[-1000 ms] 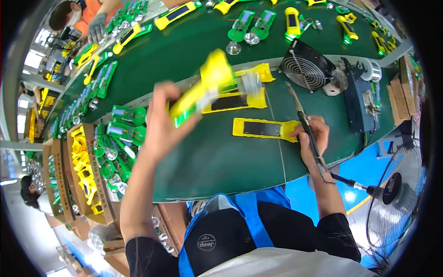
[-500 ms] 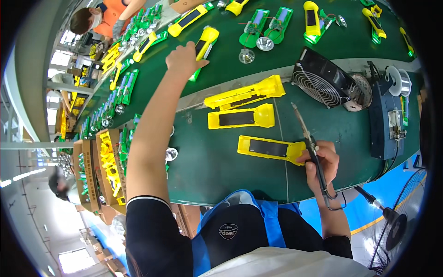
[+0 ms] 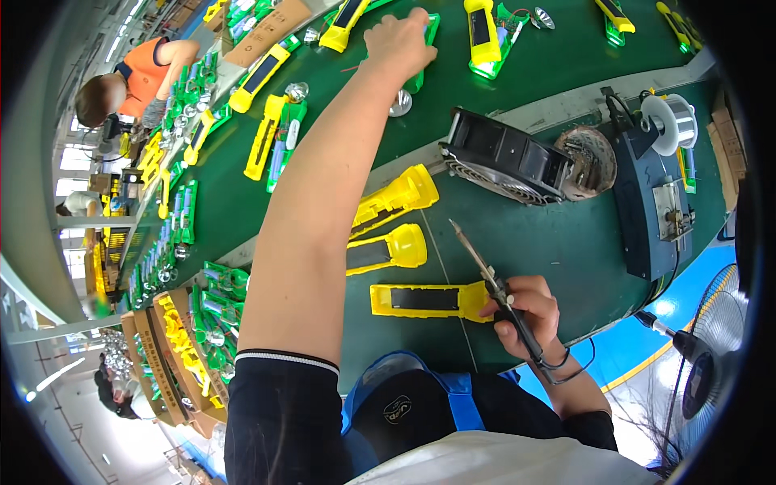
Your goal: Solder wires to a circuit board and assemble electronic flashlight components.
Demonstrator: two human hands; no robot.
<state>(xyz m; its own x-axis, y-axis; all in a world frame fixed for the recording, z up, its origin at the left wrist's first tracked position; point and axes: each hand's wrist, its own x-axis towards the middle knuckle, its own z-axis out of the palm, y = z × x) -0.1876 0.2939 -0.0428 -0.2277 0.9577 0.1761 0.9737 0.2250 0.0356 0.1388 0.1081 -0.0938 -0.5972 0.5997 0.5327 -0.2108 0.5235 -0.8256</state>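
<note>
My right hand (image 3: 529, 315) is closed around a soldering iron (image 3: 499, 291), its tip pointing up and left over the bench. The fingertips of that hand touch or nearly touch the wide end of a yellow torch casing (image 3: 424, 300) with a dark panel. Two more yellow casings, one upper (image 3: 404, 190) and one lower (image 3: 396, 246), lie beyond it, partly covered by my left forearm. My left hand (image 3: 398, 44) is stretched far forward, over a green torch casing (image 3: 415, 81). Its fingertips are hidden, so its grip cannot be made out. A round reflector (image 3: 400, 103) lies just below it.
A black fan (image 3: 505, 153), a round pot (image 3: 588, 162) and a blue-grey box (image 3: 647, 202) with a solder spool (image 3: 671, 124) stand at right. Torch parts line the green far surface. Cartons (image 3: 153, 364) of parts stand left; a person in orange (image 3: 145, 77) sits far left.
My left hand has left a yellow-and-green torch, now lying farther left, and moved right to the green casings. My right hand still holds the soldering iron by the near casing. The view has shifted.
</note>
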